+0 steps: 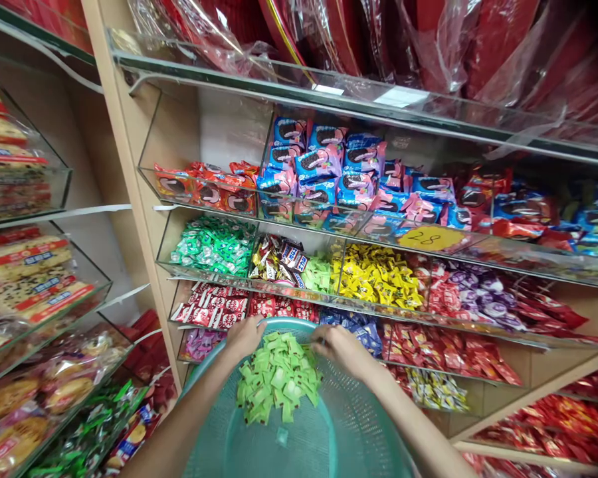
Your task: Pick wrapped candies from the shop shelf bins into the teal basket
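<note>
A teal plastic basket (339, 438) sits tilted in front of me, holding a heap of light green wrapped candies (276, 378). My left hand (243, 336) is closed over the basket's far rim on the left. My right hand (339, 348) grips the far rim on the right, fingers curled. The basket's far edge rests against the glass shelf bins, just below a compartment of light green and mixed candies (299, 269).
Glass shelf bins (428, 255) hold green, yellow, purple and red candies, red wafer bars and blue cookie packs above. A yellow price tag (427, 238) reads 28. Left shelves (34, 279) carry wrapped cakes. Red bagged goods hang on top.
</note>
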A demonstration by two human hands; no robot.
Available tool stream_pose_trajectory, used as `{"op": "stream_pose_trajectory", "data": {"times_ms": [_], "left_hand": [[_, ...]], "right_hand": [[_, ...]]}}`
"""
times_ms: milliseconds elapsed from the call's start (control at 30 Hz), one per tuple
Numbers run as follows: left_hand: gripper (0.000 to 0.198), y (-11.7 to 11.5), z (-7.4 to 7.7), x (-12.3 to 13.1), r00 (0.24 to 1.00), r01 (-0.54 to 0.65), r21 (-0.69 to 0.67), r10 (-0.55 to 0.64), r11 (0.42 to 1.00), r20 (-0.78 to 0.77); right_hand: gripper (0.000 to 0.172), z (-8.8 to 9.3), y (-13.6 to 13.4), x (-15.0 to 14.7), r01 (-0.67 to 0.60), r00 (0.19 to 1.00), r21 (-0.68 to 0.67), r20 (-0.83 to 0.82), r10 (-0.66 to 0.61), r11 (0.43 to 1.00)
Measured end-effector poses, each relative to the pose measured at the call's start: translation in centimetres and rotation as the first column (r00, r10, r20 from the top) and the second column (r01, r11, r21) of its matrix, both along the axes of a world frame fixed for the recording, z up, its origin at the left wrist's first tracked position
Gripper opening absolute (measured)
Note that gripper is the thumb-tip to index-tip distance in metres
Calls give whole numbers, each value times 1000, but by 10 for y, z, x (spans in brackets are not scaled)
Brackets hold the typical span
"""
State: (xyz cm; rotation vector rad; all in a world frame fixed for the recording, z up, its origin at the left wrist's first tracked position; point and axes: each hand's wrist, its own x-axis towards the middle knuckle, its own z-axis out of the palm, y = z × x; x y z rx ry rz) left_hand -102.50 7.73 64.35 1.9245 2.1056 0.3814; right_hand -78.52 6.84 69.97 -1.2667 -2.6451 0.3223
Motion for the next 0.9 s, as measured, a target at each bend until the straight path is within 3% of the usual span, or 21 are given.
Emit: {"op": "stream_pose_trajectory", "data": {"times_ms": [133,267,367,500,700,900], "left_hand": [[42,-1,-2,0,1000,6,9,-6,1000,7],[41,-3,-1,-1,1000,24,17,-24,1000,8],[41,-6,-1,-3,1000,15,23,-15,1000,11],[41,-9,-4,-8,1000,-6,26,6,1000,5],[42,-9,-7,-13,1000,-24,25,24,999,7],[41,-11,2,-10,1000,-19,24,19,1000,4]], "right_hand": [[21,53,11,-8,25,997,189,-79,-10,982],[20,78,36,-23,195,977,347,12,-212,917],[20,83,52,-34,272,929,397,129,-346,877],[20,88,58,-45,304,890,409,201,-410,861],[22,93,61,-53,347,849,343,281,-447,873],[26,92,68,-56,351,842,286,321,-434,892]]}}
